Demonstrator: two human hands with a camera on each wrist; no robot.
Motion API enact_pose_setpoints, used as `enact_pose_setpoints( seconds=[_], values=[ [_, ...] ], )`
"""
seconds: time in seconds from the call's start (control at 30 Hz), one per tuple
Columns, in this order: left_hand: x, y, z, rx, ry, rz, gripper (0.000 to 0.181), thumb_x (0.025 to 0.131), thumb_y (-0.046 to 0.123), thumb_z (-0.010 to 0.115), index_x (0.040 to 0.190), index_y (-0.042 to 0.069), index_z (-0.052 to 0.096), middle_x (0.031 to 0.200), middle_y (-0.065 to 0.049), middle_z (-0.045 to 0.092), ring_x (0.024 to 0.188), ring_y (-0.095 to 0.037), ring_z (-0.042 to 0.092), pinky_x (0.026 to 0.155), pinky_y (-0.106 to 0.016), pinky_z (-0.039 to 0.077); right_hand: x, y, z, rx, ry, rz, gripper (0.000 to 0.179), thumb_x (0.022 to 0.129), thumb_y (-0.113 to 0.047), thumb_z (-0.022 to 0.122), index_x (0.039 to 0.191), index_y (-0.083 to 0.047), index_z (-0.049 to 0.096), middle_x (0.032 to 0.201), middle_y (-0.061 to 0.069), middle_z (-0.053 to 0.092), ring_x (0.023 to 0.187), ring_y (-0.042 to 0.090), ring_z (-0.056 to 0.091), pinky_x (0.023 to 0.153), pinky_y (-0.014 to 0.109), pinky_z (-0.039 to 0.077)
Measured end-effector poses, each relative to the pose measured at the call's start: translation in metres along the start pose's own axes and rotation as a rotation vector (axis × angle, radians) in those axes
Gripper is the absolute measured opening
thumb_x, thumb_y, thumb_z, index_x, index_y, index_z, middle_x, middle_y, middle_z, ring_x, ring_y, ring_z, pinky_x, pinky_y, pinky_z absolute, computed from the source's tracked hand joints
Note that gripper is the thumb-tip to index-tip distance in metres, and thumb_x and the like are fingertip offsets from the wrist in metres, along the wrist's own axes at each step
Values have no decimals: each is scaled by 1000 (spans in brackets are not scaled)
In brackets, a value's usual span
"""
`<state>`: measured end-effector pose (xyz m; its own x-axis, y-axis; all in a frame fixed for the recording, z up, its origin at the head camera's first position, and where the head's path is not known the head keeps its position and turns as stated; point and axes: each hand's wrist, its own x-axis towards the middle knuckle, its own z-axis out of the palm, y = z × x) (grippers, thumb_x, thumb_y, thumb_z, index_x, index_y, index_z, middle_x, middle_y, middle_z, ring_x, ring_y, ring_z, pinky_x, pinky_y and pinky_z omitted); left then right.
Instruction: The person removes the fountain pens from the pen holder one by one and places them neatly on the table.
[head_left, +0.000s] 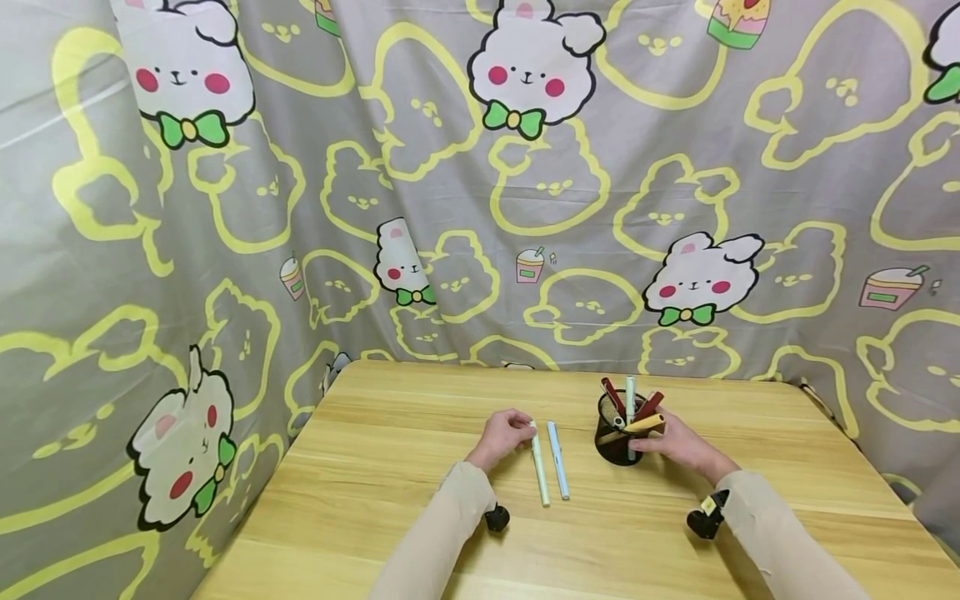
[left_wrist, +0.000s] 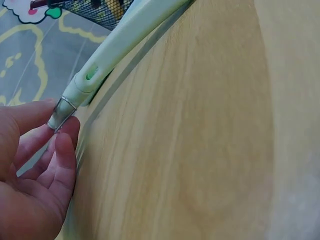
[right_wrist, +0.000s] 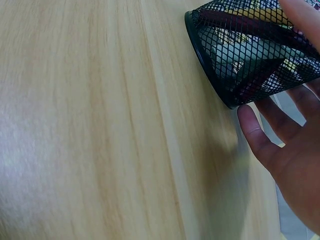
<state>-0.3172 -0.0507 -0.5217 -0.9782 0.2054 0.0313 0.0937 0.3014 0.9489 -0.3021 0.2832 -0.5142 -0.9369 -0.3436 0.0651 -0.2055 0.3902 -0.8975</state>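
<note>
While a pale green pen (head_left: pixel 542 477) lies on or just above the wooden table (head_left: pixel 375 483), its far end pinched between thumb and fingers of the left hand (head_left: pixel 506 435), a light blue pen (head_left: pixel 558 463) rests just beside it. Farther right, the right hand (head_left: pixel 686 446) grips an upright black mesh pen cup (head_left: pixel 611 450) holding dark red pens (head_left: pixel 649 406) and a yellow pen (head_left: pixel 647 423), before a cartoon-print curtain (head_left: pixel 450 200).

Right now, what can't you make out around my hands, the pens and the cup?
Mesh cup: right wrist view; right edge cuts off its rim.
Green pen: left wrist view; top edge cuts off its far end.
Blue pen: head view; any lettering is too small to read.
Right hand: head view; cup and pens hide some fingertips.
</note>
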Motion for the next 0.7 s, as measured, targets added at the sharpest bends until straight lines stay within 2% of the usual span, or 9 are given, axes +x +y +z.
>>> enact_pose_setpoints(
  seconds=[0.2, 0.4, 0.6, 0.7],
  values=[
    [1, 1, 1, 7, -10, -19, 14, 86, 5, 69, 97, -3, 66, 80, -4, 63, 68, -21, 62, 57, -28, 51, 0, -1, 0, -2, 1, 1, 75, 81, -19, 76, 138, 7, 34, 133, 28, 45, 126, 49, 34, 103, 62, 24],
    [2, 2, 4, 28, 15, -31, 12, 84, 4, 70, 94, -2, 67, 79, -3, 63, 64, -17, 61, 57, -27, 52, 0, -2, 1, 3, -1, 10, 79, 81, -19, 75, 140, 8, 30, 133, 29, 45, 126, 48, 35, 104, 61, 23],
    [2, 5, 5, 36, 28, -52, 12, 84, 2, 70, 93, -3, 66, 77, -4, 63, 62, -15, 60, 56, -26, 52, -1, -4, 1, -31, 1, 60, 85, 82, -23, 76, 141, 11, 25, 135, 33, 40, 125, 53, 33, 102, 61, 26],
    [3, 6, 6, 47, 29, -53, 12, 83, 2, 69, 93, -3, 66, 77, -3, 63, 62, -14, 60, 56, -26, 52, -1, -3, 1, -23, -4, 54, 85, 82, -23, 75, 141, 10, 25, 135, 32, 41, 125, 53, 33, 102, 61, 26]
  ],
)
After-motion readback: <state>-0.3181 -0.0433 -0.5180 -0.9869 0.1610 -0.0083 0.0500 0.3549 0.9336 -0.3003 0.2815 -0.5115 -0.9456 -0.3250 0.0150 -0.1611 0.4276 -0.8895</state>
